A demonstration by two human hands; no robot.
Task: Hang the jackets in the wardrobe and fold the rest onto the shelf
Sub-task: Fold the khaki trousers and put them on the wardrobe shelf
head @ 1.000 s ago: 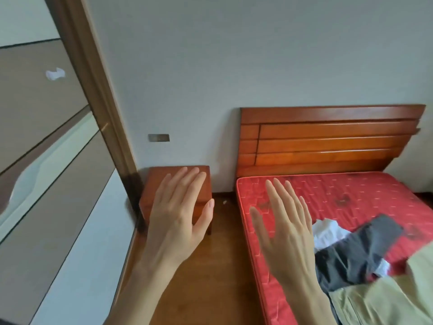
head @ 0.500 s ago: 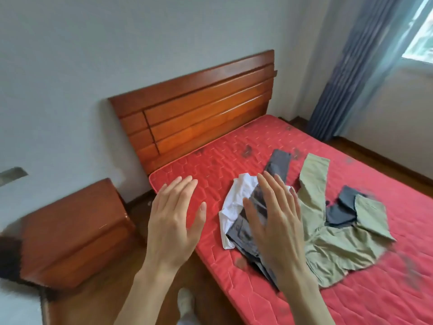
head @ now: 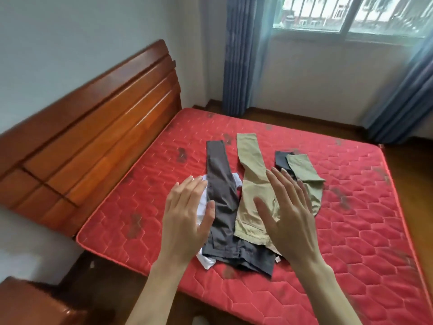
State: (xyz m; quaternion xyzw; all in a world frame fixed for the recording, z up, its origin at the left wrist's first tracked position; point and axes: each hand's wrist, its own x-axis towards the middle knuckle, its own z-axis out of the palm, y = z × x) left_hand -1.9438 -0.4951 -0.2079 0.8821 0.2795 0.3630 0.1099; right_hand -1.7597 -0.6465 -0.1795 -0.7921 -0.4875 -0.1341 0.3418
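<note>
Head view: both hands are raised over the bed, fingers straight and spread, holding nothing. Left hand [head: 187, 216] hangs above the near-left part of the clothing pile; right hand [head: 288, 207] hangs above its right part.

Clothing lies directly beneath and beyond the hands on the red mattress [head: 351, 219]. Dark grey trousers [head: 221, 200] lie between the two hands, one leg extending away from the fingertips. Khaki trousers [head: 251, 191] lie just left of the right hand, partly hidden under its palm, with the second leg [head: 304, 167] beyond the right fingertips. White garment [head: 205, 260] shows under the left hand, beneath the grey trousers. No jacket can be identified in this pile.

Change: one second ago the same open hands faced a wall, a nightstand and the wardrobe edge; half a second ago the bed was entering view. The view has since swung right, and the whole pile is now centred under the hands. Wooden headboard [head: 93, 132] stands far left of the left hand.

Judgement: the person has turned to the bed to collect. Nothing is gripped yet; sorting and folding remain to be done.
</note>
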